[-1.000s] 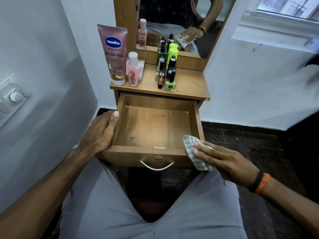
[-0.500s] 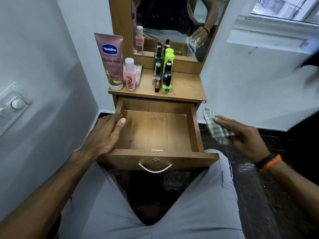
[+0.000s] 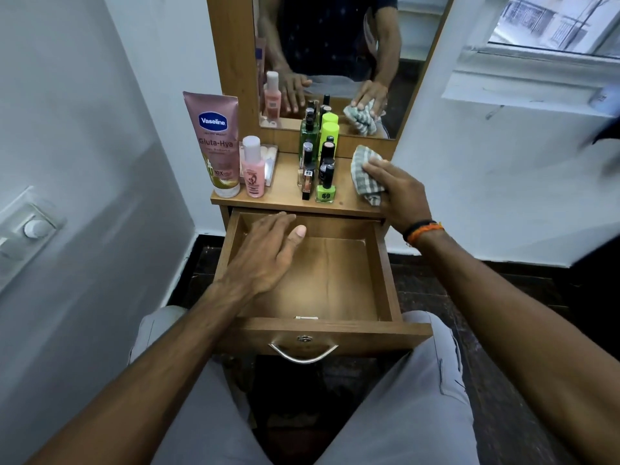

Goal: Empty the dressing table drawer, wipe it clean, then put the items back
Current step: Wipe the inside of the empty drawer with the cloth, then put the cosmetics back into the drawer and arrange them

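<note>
Head view: the drawer (image 3: 375, 263) of the dressing table stood pulled fully out above the person's lap, its wooden floor bare, with a curved metal handle (image 3: 303, 354) and a small lock on the front panel. The left hand (image 3: 268, 253) extended over the rear left part of the drawer, palm down, fingers straight and loosely spread, thumb out to the side, holding nothing; whether it touched the drawer floor could not be determined. The right hand (image 3: 397, 193) lay on the right end of the surface (image 3: 285, 189) above the drawer, fingers together and pressed flat on a crumpled checked cloth (image 3: 364, 177), which sat against that surface just right of the bottles. The removed items stood on the same surface: a pink Vaseline tube (image 3: 216, 142) upright at the left edge, a small pink bottle (image 3: 252, 169) just beside it, a clear box (image 3: 270, 161) behind that bottle, and a tight cluster of nail polish bottles (image 3: 322, 169) near the centre, with a green nail polish bottle (image 3: 324, 191) at the front. The mirror (image 3: 335, 62) behind the surface reflected both hands and the cloth. A black and orange band (image 3: 421, 229) circled the right wrist.
</note>
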`<state>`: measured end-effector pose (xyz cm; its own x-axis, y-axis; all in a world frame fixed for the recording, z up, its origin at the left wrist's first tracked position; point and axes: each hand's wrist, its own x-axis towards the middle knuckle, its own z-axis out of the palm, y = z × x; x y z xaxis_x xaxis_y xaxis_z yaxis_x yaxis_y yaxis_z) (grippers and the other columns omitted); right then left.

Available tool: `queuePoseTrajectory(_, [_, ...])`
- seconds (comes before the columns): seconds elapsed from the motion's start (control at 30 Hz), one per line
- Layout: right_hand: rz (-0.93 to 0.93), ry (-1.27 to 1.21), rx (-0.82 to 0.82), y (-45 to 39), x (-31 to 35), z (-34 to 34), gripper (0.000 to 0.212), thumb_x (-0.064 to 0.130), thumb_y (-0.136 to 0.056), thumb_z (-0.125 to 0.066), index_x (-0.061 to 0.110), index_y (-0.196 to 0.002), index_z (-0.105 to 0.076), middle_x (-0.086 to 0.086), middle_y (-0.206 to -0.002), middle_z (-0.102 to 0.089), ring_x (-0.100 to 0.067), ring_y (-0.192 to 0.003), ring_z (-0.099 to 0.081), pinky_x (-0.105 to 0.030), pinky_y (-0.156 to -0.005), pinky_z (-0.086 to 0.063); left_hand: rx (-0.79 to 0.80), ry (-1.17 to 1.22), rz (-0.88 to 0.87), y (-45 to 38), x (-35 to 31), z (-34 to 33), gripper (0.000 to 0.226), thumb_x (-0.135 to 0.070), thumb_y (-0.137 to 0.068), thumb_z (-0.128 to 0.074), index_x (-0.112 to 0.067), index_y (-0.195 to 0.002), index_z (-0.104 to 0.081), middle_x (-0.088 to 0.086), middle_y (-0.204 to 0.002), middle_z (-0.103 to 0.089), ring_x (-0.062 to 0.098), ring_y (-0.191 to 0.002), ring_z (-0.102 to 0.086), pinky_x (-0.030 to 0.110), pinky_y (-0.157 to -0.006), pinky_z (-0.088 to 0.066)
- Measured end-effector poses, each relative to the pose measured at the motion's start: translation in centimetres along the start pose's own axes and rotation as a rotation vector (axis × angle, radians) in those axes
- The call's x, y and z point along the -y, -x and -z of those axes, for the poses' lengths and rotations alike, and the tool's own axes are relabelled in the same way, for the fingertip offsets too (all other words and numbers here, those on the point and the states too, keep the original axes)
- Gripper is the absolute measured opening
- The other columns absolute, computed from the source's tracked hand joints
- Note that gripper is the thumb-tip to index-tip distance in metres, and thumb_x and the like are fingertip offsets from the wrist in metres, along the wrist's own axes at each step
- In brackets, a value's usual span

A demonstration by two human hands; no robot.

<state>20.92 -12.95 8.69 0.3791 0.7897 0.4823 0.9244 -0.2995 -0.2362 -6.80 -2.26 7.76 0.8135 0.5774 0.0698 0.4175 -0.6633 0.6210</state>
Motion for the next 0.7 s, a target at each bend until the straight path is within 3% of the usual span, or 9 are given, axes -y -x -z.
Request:
queuePoseTrajectory(0.17, [-0.217, 0.129, 0.360, -3.2, -0.6, -2.1, 0.047, 0.041, -0.102, -0.044, 0.023, -0.146, -0.047, -0.005, -0.157, -0.038, -0.036, -0.149, -0.018, -0.062, -0.116, -0.017, -0.010, 0.002, -0.039, -1.6, -1.8, -1.2, 0.057, -0.050, -0.105, -0.028, -0.017, -0.151, -0.038, 0.003, -0.158, -0.036, 0.016, -0.147, -0.025, 0.025, -0.111, -0.014])
queuePoseTrajectory(0.3, [-0.271, 0.151, 0.328, -3.1, 0.2, -2.6, 0.070, 0.064, -0.087, -0.037, 0.019, -0.136, -0.056, -0.010, -0.145, -0.051, -0.036, -0.142, -0.031, -0.061, -0.114, -0.023, -0.021, 0.001, -0.029, -2.2, -2.1, -1.8, 0.055, -0.047, -0.106, -0.030, -0.018, -0.151, -0.039, 0.001, -0.158, -0.036, 0.014, -0.147, -0.024, 0.020, -0.103, -0.008])
queuePoseTrajectory(0.37, [-0.233, 0.148, 0.308, -2.8, 0.8, -2.9, 0.064, 0.058, -0.085, -0.047, 0.015, -0.130, -0.058, -0.012, -0.134, -0.058, -0.036, -0.131, -0.043, -0.055, -0.109, -0.035, -0.017, 0.013, -0.019, -2.3, -2.0, -2.0, 0.055, -0.047, -0.106, -0.030, -0.019, -0.151, -0.039, 0.000, -0.158, -0.036, 0.014, -0.147, -0.024, 0.018, -0.102, -0.008])
queuePoseTrajectory(0.47, [-0.153, -0.060, 0.292, -2.4, 1.3, -2.8, 0.040, 0.043, -0.091, -0.059, 0.016, -0.121, -0.058, -0.009, -0.129, -0.060, -0.028, -0.112, -0.057, -0.042, -0.095, -0.048, -0.018, 0.020, -0.024, -2.2, -1.7, -2.2, 0.056, -0.048, -0.106, -0.029, -0.018, -0.151, -0.040, 0.002, -0.158, -0.037, 0.015, -0.146, -0.026, 0.020, -0.107, -0.010])
queuePoseTrajectory(0.6, [-0.169, -0.200, 0.275, -2.9, 0.7, -2.0, 0.017, 0.033, -0.093, -0.051, 0.018, -0.100, -0.055, -0.005, -0.143, -0.054, -0.025, -0.113, -0.056, -0.042, -0.097, -0.043, -0.024, 0.028, -0.026, -2.0, -1.4, -2.3, 0.056, -0.048, -0.106, -0.029, -0.017, -0.151, -0.040, 0.003, -0.157, -0.039, 0.016, -0.146, -0.027, 0.020, -0.107, -0.012])
queuePoseTrajectory(0.7, [-0.254, -0.136, 0.268, -4.0, 0.3, -2.0, 0.011, 0.021, -0.097, -0.043, 0.016, -0.101, -0.052, -0.010, -0.128, -0.060, -0.028, -0.105, -0.055, -0.047, -0.101, -0.036, -0.029, 0.044, -0.032, -2.0, -1.4, -2.2, 0.055, -0.047, -0.106, -0.030, -0.017, -0.150, -0.041, 0.003, -0.156, -0.039, 0.016, -0.145, -0.027, 0.020, -0.106, -0.012])
